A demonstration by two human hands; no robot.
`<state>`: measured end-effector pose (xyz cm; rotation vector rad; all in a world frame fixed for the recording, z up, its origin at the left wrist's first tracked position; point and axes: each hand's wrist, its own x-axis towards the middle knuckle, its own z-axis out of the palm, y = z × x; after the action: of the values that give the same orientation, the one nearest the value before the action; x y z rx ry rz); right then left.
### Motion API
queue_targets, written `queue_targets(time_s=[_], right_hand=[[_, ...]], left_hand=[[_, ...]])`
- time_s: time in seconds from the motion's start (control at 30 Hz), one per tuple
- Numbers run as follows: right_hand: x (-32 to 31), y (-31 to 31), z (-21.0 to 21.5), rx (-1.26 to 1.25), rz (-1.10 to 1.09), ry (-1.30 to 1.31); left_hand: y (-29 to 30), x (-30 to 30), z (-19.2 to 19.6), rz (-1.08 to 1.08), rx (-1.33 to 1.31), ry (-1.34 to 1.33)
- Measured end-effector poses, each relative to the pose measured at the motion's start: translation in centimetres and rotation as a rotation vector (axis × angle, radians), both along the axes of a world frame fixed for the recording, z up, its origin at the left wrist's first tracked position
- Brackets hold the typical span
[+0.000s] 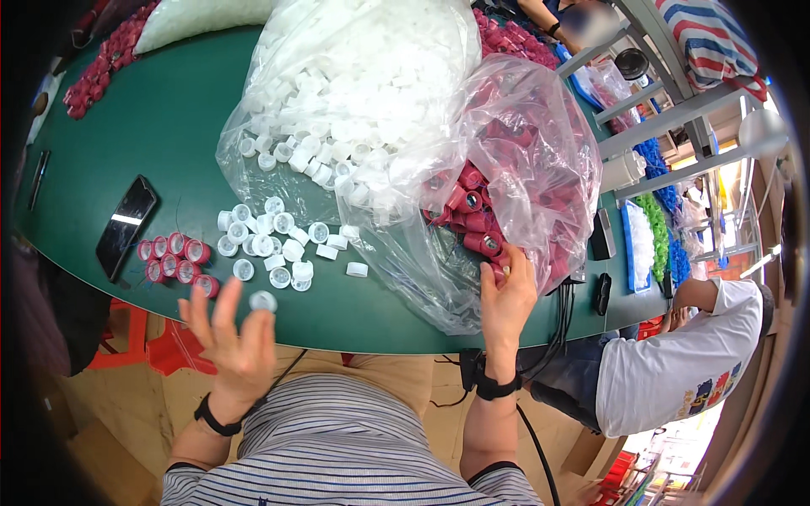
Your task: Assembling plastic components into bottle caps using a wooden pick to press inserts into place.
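My left hand (236,347) is raised at the table's near edge with a small white plastic cap (262,301) at its thumb and fingertips; the other fingers spread apart. My right hand (511,297) reaches to the mouth of a clear plastic bag, its fingertips closed on a dark-red ring-shaped piece (499,271), partly hidden. More such red pieces (472,202) fill that bag. Beside my left hand stand several red pieces (175,244) in rows, with pale insides and thin wires. Loose white caps (261,246) lie scattered to their right.
A large clear bag of white caps (337,126) lies open on the green table (169,93). At the left are a black phone (126,228) and a pen (38,180). A metal rack (675,110) rises at the right; a person in a white shirt (683,363) sits near it.
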<state>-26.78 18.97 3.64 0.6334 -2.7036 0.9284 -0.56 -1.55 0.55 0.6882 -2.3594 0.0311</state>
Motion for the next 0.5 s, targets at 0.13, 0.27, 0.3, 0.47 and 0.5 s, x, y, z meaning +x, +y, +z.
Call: queue_targets(time_s=[0.13, 0.27, 0.3, 0.47, 0.5], right_hand=[[-1.3, -0.8, -0.9, 0.212, -0.055, 0.180], [-0.1, -1.1, -0.1, 0.126, 0.023, 0.157], [0.7, -1.1, 0.2, 0.126, 0.028, 0.151], [5.5, -0.8, 1.1, -0.061, 0.147, -0.271], [6.2, -1.0, 1.1, -0.070, 0.206, -0.265]], left_hand=[[1.9, -1.6, -1.1, -0.312, 0.150, 0.021], [1.9, -3.0, -2.4, -0.552, 0.389, 0.038], [1.8, -3.4, -2.0, -0.555, 0.342, 0.051], [2.7, -4.8, 1.1, -0.533, 0.436, 0.120], [3.1, -5.1, 1.8, -0.556, 0.465, 0.135]])
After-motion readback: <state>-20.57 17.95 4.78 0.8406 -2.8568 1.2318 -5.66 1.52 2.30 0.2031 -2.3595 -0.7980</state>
